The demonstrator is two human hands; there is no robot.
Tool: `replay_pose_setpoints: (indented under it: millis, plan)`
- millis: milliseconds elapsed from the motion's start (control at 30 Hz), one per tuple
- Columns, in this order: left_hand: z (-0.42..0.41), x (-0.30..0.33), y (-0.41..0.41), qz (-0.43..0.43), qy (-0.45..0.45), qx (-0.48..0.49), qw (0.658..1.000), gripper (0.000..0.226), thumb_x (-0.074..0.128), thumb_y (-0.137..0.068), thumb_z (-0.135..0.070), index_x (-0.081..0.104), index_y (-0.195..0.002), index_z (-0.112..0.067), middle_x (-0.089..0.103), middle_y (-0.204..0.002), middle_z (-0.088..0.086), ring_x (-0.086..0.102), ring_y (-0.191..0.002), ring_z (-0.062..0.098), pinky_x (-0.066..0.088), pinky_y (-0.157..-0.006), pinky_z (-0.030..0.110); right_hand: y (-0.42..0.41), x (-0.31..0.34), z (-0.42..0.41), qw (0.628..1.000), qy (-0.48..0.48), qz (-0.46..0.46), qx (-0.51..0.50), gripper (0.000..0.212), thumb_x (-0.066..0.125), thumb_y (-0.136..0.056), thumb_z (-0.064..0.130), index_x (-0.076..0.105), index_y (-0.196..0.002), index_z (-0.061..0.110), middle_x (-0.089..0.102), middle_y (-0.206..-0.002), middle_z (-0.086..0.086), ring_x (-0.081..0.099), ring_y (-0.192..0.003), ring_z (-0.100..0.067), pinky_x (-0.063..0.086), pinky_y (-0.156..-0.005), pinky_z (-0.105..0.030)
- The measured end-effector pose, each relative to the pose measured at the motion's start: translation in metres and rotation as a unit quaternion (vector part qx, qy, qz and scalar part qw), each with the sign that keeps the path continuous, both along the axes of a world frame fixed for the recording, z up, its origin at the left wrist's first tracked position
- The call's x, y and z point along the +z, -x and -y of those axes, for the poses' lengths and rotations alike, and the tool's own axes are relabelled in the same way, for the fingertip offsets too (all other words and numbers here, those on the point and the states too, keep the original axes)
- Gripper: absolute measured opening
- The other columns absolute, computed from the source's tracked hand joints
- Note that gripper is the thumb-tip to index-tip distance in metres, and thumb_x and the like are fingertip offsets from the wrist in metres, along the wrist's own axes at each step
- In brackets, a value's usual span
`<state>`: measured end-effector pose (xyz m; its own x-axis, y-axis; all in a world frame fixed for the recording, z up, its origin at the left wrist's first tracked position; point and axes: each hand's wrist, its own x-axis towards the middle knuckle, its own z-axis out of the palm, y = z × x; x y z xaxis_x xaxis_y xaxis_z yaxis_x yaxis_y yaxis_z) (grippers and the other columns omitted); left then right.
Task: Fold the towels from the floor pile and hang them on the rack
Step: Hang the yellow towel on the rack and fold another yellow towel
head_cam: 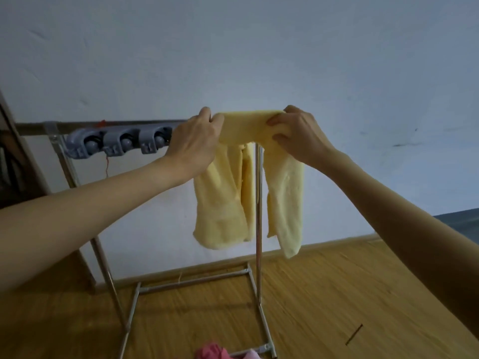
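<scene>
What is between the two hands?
In the head view, the yellow towel stretches between the left hand and right hand, draped over the rack.

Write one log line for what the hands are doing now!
left hand: grips yellow towel | right hand: grips towel | towel: draped over rack bar

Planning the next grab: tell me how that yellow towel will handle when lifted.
Likely floppy: the yellow towel droops in loose flaps over the rack. Probably light, since the left hand and right hand hold it by pinching.
</scene>
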<state>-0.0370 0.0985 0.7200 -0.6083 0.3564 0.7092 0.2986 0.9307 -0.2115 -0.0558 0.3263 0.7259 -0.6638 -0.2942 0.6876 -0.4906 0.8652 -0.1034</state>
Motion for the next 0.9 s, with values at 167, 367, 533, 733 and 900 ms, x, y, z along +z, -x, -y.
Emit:
replay_pose_setpoints:
  millis: [167, 367, 533, 733, 900]
  plan:
    - [-0.012, 0.001, 0.030, -0.020, -0.004, 0.001, 1.000, 0.027, 0.066, -0.082, 0.000, 0.046, -0.099, -0.007, 0.044, -0.094, 0.013, 0.038, -0.072, 0.021, 0.030, -0.055, 0.031, 0.031, -0.003, 0.000, 0.997, -0.021, -0.036, -0.062, 0.043, 0.046, -0.089, 0.000, 0.056, -0.128, 0.014, 0.054, -0.116, -0.008, 0.055, -0.092, -0.027, 0.041, -0.062, -0.033]
    - [-0.024, -0.014, 0.054, -0.021, 0.020, 0.020, 0.999, 0.039, 0.074, -0.069, 0.009, 0.049, -0.095, -0.006, 0.048, -0.096, 0.013, 0.049, -0.079, 0.026, 0.034, -0.051, 0.029, 0.054, -0.028, 0.002, 0.994, -0.009, -0.055, -0.098, 0.042, 0.048, -0.082, -0.006, 0.056, -0.122, 0.006, 0.054, -0.121, -0.010, 0.055, -0.100, -0.031, 0.044, -0.066, -0.035]
    - [-0.030, -0.022, 0.065, -0.060, 0.023, 0.026, 0.998, 0.041, 0.072, -0.057, 0.019, 0.054, -0.085, -0.004, 0.051, -0.095, 0.014, 0.053, -0.075, 0.028, 0.024, -0.042, 0.025, 0.065, -0.053, 0.007, 0.995, 0.024, -0.055, -0.081, 0.049, 0.043, -0.082, -0.011, 0.049, -0.128, 0.006, 0.045, -0.139, -0.008, 0.059, -0.094, -0.033, 0.047, -0.061, -0.037]
    - [-0.023, -0.055, 0.075, -0.052, 0.026, 0.009, 0.998, 0.032, 0.077, -0.069, 0.003, 0.059, -0.095, -0.005, 0.053, -0.119, 0.012, 0.058, -0.087, 0.027, 0.048, -0.051, 0.030, 0.072, -0.086, 0.008, 1.000, -0.010, 0.014, -0.014, 0.048, 0.042, -0.082, -0.007, 0.045, -0.128, 0.007, 0.024, -0.155, 0.001, 0.058, -0.089, -0.030, 0.036, -0.048, -0.031]
    - [-0.017, -0.084, 0.068, 0.015, 0.044, -0.005, 0.999, 0.039, 0.066, -0.077, 0.006, 0.060, -0.115, -0.003, 0.043, -0.138, 0.018, 0.052, -0.107, 0.038, 0.055, -0.060, 0.037, 0.074, -0.113, 0.003, 0.999, -0.020, 0.042, 0.015, 0.034, 0.049, -0.083, 0.001, 0.050, -0.117, 0.005, 0.026, -0.153, 0.003, 0.059, -0.082, -0.031, 0.049, -0.053, -0.041]
